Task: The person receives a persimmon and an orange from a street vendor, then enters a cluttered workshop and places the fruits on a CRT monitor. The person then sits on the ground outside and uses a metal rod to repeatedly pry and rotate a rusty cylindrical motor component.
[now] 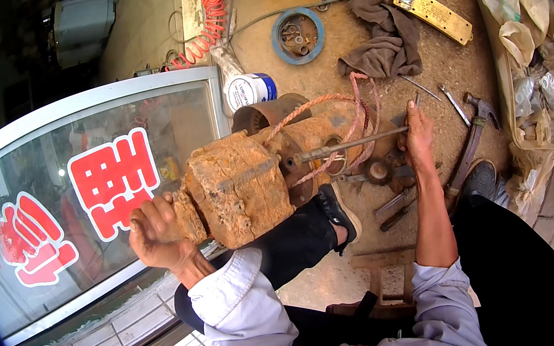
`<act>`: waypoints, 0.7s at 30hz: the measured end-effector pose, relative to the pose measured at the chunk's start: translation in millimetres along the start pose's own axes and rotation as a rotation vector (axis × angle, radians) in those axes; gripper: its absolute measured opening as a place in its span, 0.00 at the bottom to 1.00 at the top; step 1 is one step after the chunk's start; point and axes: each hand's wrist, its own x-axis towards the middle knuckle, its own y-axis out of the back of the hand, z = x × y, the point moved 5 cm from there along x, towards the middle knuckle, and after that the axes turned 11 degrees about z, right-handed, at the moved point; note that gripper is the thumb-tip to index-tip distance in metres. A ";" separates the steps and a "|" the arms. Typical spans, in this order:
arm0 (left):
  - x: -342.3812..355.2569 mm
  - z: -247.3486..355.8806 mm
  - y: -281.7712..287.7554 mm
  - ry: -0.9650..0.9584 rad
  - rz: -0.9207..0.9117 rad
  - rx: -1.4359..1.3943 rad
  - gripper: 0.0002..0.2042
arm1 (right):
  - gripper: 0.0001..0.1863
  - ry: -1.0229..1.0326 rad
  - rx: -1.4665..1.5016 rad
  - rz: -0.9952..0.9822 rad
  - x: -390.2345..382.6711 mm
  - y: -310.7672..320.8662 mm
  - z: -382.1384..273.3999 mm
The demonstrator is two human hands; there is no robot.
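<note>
The rusty, orange-brown, block-shaped metal housing (237,192) lies in front of you, above your trouser leg; what bears its weight is hidden. Your left hand (159,234) is curled around its near-left neck, and your right hand (419,137) is closed on the far end of a long, thin steel wrench (350,144) whose tip meets the housing's right face. You seem to be working a fastener there, though the contact is too small to be sure; the move calls for a firm left grip and the tip held square, clear of the looped pink-orange rope (310,105).

Right of the housing, a claw hammer with a dark handle (464,152) lies on the brown dirt ground (469,67). Beyond it are a round blue bowl of small metal parts (320,33) and a crumpled brown cloth (384,33). To its left stands a white-framed glass panel (45,168).
</note>
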 end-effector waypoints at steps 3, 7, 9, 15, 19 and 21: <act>1.9 3.9 22.3 -0.016 -0.033 -0.003 0.17 | 0.22 0.026 -0.042 -0.004 -2.4 1.3 6.2; 1.7 1.9 51.7 -0.042 0.029 -0.031 0.17 | 0.22 0.180 -0.143 0.010 5.2 5.1 9.8; 1.3 1.0 55.8 -0.037 0.007 -0.040 0.17 | 0.22 0.269 -0.150 0.033 2.9 2.5 4.9; 3.2 -0.9 65.1 -0.019 -0.045 -0.085 0.16 | 0.22 0.281 -0.091 0.082 -7.4 11.3 -12.4; 5.9 -3.5 69.2 -0.005 -0.073 -0.129 0.16 | 0.22 0.075 -0.008 0.050 -2.2 36.2 -9.8; 6.7 -4.6 73.0 0.002 -0.089 -0.137 0.15 | 0.22 0.091 -0.045 0.071 0.9 53.6 -11.4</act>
